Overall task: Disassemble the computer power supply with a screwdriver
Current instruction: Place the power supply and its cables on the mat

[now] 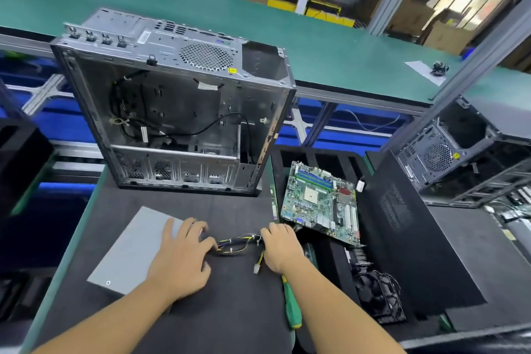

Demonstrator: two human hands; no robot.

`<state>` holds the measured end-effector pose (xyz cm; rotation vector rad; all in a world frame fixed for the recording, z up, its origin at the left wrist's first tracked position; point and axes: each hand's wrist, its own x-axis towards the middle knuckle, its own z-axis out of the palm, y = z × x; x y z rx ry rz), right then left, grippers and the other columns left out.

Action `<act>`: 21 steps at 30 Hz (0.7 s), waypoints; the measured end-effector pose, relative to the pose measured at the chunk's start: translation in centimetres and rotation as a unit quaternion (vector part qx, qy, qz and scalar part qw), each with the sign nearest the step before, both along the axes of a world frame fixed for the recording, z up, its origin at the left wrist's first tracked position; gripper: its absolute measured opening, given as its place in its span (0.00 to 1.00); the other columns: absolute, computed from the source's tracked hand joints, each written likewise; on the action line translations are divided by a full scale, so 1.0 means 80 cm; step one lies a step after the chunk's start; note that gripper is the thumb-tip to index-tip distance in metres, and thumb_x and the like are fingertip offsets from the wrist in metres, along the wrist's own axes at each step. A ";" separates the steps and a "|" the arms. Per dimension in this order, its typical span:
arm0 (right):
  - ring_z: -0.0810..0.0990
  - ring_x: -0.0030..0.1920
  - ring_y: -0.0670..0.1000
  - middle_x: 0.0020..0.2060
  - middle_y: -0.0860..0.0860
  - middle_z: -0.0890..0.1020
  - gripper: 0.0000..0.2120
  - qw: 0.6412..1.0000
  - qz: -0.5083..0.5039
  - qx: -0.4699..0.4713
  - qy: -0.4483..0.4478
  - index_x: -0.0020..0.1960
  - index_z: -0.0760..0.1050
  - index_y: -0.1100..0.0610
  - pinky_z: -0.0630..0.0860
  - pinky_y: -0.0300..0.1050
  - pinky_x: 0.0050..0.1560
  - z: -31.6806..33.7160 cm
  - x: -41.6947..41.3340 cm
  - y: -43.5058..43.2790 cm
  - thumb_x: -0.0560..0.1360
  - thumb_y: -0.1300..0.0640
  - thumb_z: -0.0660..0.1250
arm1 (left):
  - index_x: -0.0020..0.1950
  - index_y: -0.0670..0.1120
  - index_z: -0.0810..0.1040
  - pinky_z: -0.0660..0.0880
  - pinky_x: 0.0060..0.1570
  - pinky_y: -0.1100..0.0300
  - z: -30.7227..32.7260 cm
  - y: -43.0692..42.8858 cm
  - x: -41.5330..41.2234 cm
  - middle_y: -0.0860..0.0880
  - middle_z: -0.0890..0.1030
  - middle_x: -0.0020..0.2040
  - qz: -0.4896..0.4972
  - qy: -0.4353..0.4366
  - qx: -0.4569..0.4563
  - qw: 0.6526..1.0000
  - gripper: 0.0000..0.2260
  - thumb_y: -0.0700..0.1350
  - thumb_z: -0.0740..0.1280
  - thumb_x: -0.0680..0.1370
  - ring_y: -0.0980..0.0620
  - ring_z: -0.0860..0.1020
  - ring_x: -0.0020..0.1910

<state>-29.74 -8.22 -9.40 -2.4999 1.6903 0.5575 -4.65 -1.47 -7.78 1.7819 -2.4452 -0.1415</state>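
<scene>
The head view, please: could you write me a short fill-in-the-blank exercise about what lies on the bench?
1. The left hand rests on the grey ____ on the black mat.
2. The screwdriver beside the right forearm has a ____ handle.
3. The right hand grips the cable bundle at its end nearer the ____, a green circuit board.
Missing words: power supply; green; motherboard.
</scene>
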 end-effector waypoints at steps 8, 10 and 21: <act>0.79 0.51 0.61 0.51 0.56 0.79 0.10 0.995 0.014 0.039 -0.094 0.53 0.66 0.56 0.68 0.51 0.40 0.002 -0.019 0.029 0.77 0.50 0.55 | 0.46 0.57 0.78 0.62 0.65 0.36 0.002 -0.002 0.001 0.55 0.75 0.52 0.002 0.025 -0.021 0.999 0.11 0.51 0.69 0.64 0.49 0.74 0.58; 0.79 0.49 0.62 0.50 0.56 0.80 0.10 0.994 0.003 0.042 -0.104 0.53 0.65 0.56 0.67 0.51 0.39 -0.006 -0.018 0.052 0.78 0.50 0.54 | 0.45 0.57 0.77 0.62 0.65 0.36 0.000 -0.002 -0.001 0.55 0.74 0.51 0.004 0.021 -0.024 0.999 0.11 0.52 0.69 0.64 0.49 0.74 0.57; 0.73 0.52 0.57 0.49 0.52 0.78 0.09 0.967 -0.055 0.005 -0.247 0.49 0.75 0.51 0.70 0.52 0.54 0.053 0.053 0.049 0.70 0.54 0.61 | 0.49 0.53 0.79 0.65 0.67 0.44 0.001 0.003 0.000 0.53 0.77 0.50 -0.040 0.033 -0.044 0.998 0.22 0.34 0.70 0.59 0.47 0.77 0.53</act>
